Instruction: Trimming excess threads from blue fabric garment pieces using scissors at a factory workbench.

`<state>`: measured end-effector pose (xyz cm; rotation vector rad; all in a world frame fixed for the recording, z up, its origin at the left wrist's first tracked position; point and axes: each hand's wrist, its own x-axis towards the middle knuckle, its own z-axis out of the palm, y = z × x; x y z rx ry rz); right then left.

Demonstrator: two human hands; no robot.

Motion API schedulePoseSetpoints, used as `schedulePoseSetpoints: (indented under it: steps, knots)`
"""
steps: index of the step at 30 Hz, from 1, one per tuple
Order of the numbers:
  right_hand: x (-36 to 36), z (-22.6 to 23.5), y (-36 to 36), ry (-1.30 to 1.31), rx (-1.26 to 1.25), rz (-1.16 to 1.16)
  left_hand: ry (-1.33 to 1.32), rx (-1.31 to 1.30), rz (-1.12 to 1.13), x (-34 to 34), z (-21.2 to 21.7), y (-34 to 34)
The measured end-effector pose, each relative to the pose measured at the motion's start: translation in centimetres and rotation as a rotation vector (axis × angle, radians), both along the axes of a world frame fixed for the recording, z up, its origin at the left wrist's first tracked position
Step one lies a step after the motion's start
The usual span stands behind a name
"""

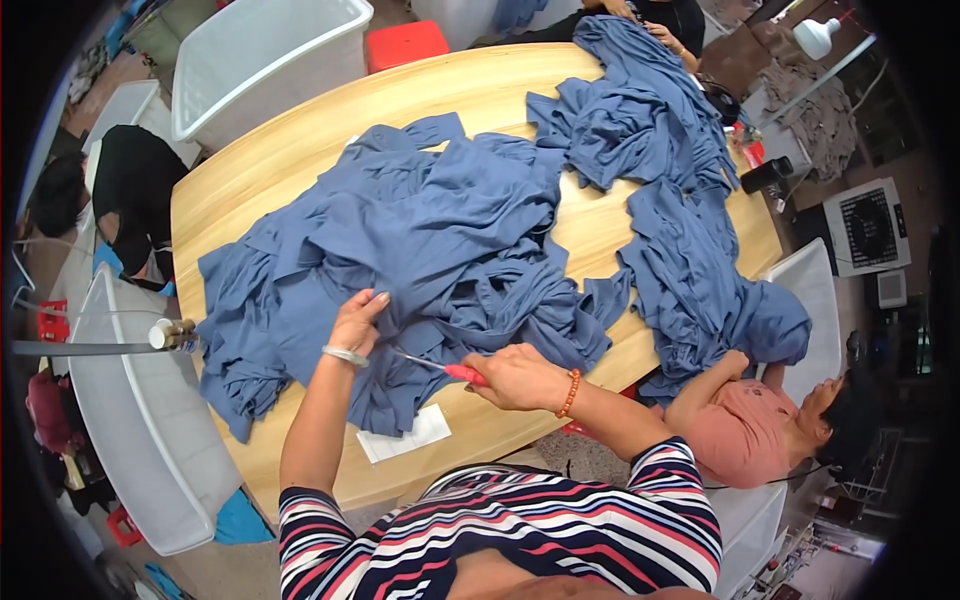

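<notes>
A big heap of crumpled blue garments (pixel 430 220) covers the middle of the wooden table (pixel 480 80). My left hand (pixel 355 325), with a pale bangle at the wrist, is closed at the heap's near side, thumb and fingers pinching the blue cloth. In my right hand (pixel 525 377), which wears an orange bead bracelet, is a red-handled tool (pixel 464 374) with a thin metal shaft. Its tip points left toward the cloth near my left hand. The exact kind of tool is too small to tell. A white sheet of paper (pixel 405 434) lies partly beneath the near cloth.
More blue garments (pixel 690 260) run along the table's right side. A person in pink (pixel 735 430) sits at right, another in black (pixel 140 200) at left, a third at the far right end. White tubs (pixel 270 75) and a red stool (pixel 405 46) stand around the table.
</notes>
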<state>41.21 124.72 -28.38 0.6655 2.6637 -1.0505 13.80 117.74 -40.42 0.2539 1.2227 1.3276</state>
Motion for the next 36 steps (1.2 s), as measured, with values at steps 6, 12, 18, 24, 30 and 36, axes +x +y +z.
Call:
schedulePoseSetpoints:
  steps: [6, 12, 18, 24, 30, 36]
  knots:
    - [-0.9, 0.3, -0.5, -0.045, 0.015, -0.007, -0.204, -0.028, 0.088, 0.2, 1.3, -0.7]
    - [-0.4, -2.5, -0.3, 0.099, 0.079, -0.208, -0.186, 0.073, 0.055, 0.1, 3.6, -1.2]
    - [-0.7, 0.7, -0.5, -0.029, -0.001, -0.156, -0.141, 0.084, 0.149, -0.3, 2.7, -0.9]
    - [-0.4, -0.6, -1.1, -0.003, -0.002, -0.03, -0.249, 0.015, 0.156, -0.2, 2.0, -2.1]
    - [-0.9, -2.7, -1.7, -0.04, 0.064, 0.016, 0.156, 0.186, -0.07, 6.6, 10.3, -1.0]
    - [4.0, -2.9, 3.3, -0.124, 0.245, -0.292, 0.168, 0.818, -0.498, 18.5, 16.9, -0.7]
